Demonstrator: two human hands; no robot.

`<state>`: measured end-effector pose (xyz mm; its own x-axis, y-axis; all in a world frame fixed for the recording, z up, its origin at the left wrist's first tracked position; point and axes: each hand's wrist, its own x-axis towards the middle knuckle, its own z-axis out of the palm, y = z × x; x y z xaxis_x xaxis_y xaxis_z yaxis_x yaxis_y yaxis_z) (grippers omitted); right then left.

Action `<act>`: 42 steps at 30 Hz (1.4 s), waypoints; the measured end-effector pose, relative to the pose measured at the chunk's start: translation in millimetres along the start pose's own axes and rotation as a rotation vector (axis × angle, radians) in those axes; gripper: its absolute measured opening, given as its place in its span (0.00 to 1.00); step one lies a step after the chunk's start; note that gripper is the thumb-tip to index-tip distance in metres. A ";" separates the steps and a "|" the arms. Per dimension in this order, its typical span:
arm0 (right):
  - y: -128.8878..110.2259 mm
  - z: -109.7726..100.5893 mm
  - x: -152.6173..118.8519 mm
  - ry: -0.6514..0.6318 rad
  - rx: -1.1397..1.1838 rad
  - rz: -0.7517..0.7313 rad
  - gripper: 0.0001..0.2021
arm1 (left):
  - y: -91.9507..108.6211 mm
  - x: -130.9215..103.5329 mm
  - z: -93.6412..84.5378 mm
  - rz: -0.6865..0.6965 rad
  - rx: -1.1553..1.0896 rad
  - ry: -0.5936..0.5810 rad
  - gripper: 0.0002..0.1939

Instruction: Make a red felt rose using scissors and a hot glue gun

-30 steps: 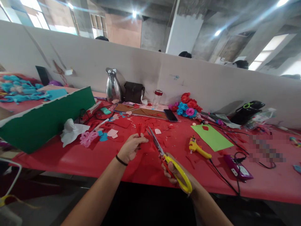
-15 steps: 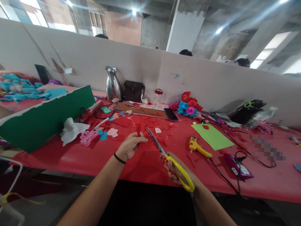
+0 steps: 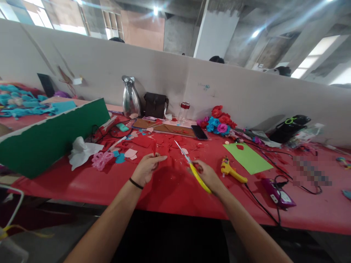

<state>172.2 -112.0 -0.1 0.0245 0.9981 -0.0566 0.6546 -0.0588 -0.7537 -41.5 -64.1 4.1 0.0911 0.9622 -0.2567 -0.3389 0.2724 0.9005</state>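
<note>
My left hand [image 3: 146, 168], with a black band at its wrist, is closed on a thin red piece of paper [image 3: 154, 147] that sticks up above the fingers. In my right hand [image 3: 205, 174] are yellow-handled scissors [image 3: 199, 178], their blades pointing up and away to the left. The blades look closed and stand apart from the red piece. Around the hands lie red scraps, a pink paper petal [image 3: 184, 151] behind the scissors, and more pink petals [image 3: 131, 153] with blue pieces [image 3: 120, 157] left of my left hand.
A yellow glue gun [image 3: 232, 171] lies to the right, near a green sheet [image 3: 248, 157] and a purple power strip [image 3: 278, 193] with cords. Behind stand a steel jug [image 3: 131, 96], a jar [image 3: 183, 113] and paper flowers [image 3: 219, 124]. A green board [image 3: 55, 138] stands at left.
My right hand has moved up and turned over with the scissors, which swung farther from my left hand. My left hand has shifted slightly left, still on the red piece.
</note>
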 end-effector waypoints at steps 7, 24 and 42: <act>-13.1 9.4 89.4 0.126 -0.708 -0.148 0.20 | -7.3 -0.9 -5.8 0.026 -0.094 0.113 0.18; -46.8 81.1 65.6 -0.153 -0.502 -0.656 0.11 | 27.8 -10.2 -51.4 0.099 -0.282 0.164 0.21; -76.9 127.0 50.9 -0.550 0.347 -0.153 0.07 | 6.7 -4.1 -61.1 0.076 -0.297 0.155 0.22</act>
<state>27.1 -59.1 -28.2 -0.4986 0.8460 -0.1889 0.3367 -0.0118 -0.9416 -101.3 -66.5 -10.3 -0.0804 0.9612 -0.2640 -0.5996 0.1649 0.7831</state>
